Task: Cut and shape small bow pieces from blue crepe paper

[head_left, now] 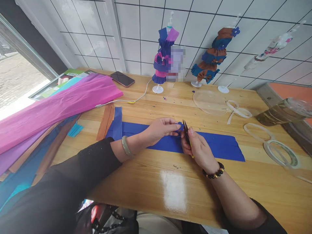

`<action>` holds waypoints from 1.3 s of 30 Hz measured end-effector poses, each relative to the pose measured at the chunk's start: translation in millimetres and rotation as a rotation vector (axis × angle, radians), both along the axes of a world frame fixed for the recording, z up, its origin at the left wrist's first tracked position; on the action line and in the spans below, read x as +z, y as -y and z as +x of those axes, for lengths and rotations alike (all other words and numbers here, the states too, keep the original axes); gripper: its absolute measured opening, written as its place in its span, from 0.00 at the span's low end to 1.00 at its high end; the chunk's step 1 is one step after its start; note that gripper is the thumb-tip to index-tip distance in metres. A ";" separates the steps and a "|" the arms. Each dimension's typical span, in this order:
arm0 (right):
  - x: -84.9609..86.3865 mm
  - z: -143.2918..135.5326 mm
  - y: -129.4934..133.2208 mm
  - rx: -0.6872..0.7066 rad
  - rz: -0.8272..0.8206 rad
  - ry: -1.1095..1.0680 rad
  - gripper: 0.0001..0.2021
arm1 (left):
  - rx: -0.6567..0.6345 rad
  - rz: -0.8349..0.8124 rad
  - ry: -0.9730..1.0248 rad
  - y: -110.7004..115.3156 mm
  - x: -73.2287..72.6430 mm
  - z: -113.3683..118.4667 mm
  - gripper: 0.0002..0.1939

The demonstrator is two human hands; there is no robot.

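Between thumb and fingers, my left hand [162, 130] pinches a small blue paper flower [180, 126]. My right hand [198, 148] is closed around a pair of small scissors [186, 131], whose dark, pointed blades rise just right of the flower. Part of a yellow handle shows under the palm. Below both hands lies a long strip of folded blue crepe paper [221, 146], with a shorter blue piece [118, 122] across its left end. A brown paper strip [106, 122] rests beside that.
Pink crepe paper [73, 96] and other coloured sheets fill the left side, near a phone [122, 79]. Ruffled paper dress forms [162, 65] stand along the tiled wall. Tape rolls [282, 154], a clear plastic disc [209, 102] and a bottle [280, 113] are at right.
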State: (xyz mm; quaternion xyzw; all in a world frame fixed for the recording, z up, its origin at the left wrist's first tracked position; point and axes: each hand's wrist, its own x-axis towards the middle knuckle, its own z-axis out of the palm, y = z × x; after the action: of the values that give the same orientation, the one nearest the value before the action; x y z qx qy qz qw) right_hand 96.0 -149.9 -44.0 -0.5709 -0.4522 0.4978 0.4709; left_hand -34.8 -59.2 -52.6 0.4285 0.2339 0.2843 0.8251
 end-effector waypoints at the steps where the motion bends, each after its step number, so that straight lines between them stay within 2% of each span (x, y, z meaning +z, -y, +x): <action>1: 0.6 -0.4 0.4 -0.002 -0.001 0.008 0.19 | -0.006 0.004 -0.001 0.2 -0.3 0.1 0.09; 17: 0.2 -2.1 -1.6 -0.057 -0.059 -0.035 0.21 | 0.001 -0.002 -0.019 4.6 0.7 0.7 0.10; 28: -1.0 -1.5 -1.6 -0.072 -0.032 -0.048 0.20 | -0.009 0.012 -0.008 3.1 0.9 0.1 0.10; 31: 1.4 6.1 -1.5 -0.020 -0.045 -0.026 0.20 | -0.040 0.085 -0.060 -1.9 1.8 -2.8 0.10; 36: 7.2 23.4 -2.4 0.193 -0.149 0.070 0.21 | -0.230 0.226 -0.221 -12.6 2.9 -14.0 0.13; 39: 8.1 28.4 -2.3 0.253 -0.180 0.124 0.21 | -0.294 0.251 -0.285 -16.3 2.1 -20.3 0.14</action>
State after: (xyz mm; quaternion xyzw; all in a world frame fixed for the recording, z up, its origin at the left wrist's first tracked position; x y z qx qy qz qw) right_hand 124.4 -147.6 -35.9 -0.5791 -0.5023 0.5553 0.3225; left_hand -55.1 -42.9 -50.5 0.5928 0.2461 0.1247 0.7566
